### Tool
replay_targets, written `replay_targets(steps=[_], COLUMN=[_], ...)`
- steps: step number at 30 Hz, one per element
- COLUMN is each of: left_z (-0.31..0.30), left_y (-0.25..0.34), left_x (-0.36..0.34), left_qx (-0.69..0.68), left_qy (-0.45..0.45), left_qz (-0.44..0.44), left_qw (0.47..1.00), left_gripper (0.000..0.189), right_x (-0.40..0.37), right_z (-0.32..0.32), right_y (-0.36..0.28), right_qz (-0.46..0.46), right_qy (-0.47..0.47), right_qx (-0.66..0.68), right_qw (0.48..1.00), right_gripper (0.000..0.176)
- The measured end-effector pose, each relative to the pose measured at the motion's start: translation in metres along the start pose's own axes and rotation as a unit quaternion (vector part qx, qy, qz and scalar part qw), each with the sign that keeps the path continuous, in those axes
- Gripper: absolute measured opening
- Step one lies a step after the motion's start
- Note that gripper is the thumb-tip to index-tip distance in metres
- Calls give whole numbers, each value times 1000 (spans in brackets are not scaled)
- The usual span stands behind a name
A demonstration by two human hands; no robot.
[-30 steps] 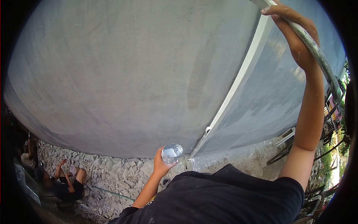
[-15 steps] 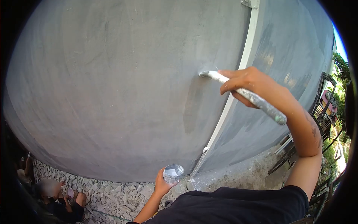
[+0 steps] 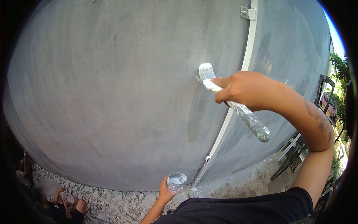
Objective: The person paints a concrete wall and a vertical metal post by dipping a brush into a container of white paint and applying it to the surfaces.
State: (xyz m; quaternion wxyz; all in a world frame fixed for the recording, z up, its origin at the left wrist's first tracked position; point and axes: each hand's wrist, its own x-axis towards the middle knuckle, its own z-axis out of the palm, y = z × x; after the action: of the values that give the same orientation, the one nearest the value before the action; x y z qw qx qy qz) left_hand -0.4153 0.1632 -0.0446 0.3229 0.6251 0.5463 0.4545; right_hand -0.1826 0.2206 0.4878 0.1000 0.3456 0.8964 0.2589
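My right hand (image 3: pixel 238 91) is closed around a paintbrush (image 3: pixel 250 118) whose handle is splattered with white and grey. The brush's pale bristles point up, close to the grey wall (image 3: pixel 123 82). Just below the bristles, a darker wet-looking streak runs down the wall. Low in the view, my left hand (image 3: pixel 166 192) grips a clear plastic cup (image 3: pixel 176 182) with grey paint inside. A white vertical pipe (image 3: pixel 220 138) runs along the wall behind my right hand.
Broken stones (image 3: pixel 123 203) cover the ground along the wall's foot. At the lower left a person (image 3: pixel 56 205) sits holding a small cup, with another person partly in shadow beside them. Metal frames (image 3: pixel 294 153) and plants (image 3: pixel 339 71) stand at the right.
The brush has swung from nearly flat against the wall to bristles pointing upward, its handle end lower. The view has shifted slightly, showing more of the pipe's top bracket.
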Motion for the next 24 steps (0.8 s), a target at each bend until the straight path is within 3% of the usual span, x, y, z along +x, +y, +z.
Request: replay_targets(steps=[3, 5, 6, 7, 9, 11, 13, 15, 17, 18, 21, 23, 24], left_z=[5, 6, 6, 4, 1, 0, 2, 1, 1, 2, 5, 9, 10], left_y=[-10, -13, -13, -11, -2, 1, 0, 2, 1, -1, -7, -12, -18], left_x=[0, 0, 1, 0, 0, -1, -1, -2, -1, -2, -2, -4, -2], left_qx=[-3, -7, -7, -6, -3, -2, 0, -3, -4, -6, -14, -19, -8], left_qy=[3, 5, 3, -1, 1, 1, 11, 13, 17, 13, 14, 17, 20], left_qz=[-4, -8, -6, -6, -10, -12, -7, -8, -5, -8, -13, -18, -12], left_qw=[1000, 1000, 1000, 1000, 1000, 1000, 1000, 1000, 1000, 1000, 1000, 999, 1000], left_gripper=[91, 91, 91, 91, 91, 91, 90, 90, 90, 90, 90, 90, 93], right_x=[-5, -4, -7, -3, -13, -22, -22, -6, 8, 10, -10, -21, -21], right_z=[-6, -35, -40, -63, -134, -161, -168, -156, -106, -44, 37, 73, 69], right_y=[11, 44, 73, 116, 130, 130, 106, 82, 84, 74, -15, -37, -33], right_qz=[-43, -6, -48, -116, 32, 66, 108, 197, 60, 5, -118, -157, -159], right_qy=[44, 122, 287, 348, 353, 454, 451, 340, 154, 190, 27, -69, -68], right_qx=[153, 65, -31, -15, 80, 41, -35, -51, -87, -197, -31, 69, 68], right_qw=[986, 990, 956, 930, 932, 887, 885, 918, 982, 962, 992, 983, 983], right_gripper=[16, 10, 10, 10, 13, 13, 12, 9, 11, 13, 13, 12, 12])
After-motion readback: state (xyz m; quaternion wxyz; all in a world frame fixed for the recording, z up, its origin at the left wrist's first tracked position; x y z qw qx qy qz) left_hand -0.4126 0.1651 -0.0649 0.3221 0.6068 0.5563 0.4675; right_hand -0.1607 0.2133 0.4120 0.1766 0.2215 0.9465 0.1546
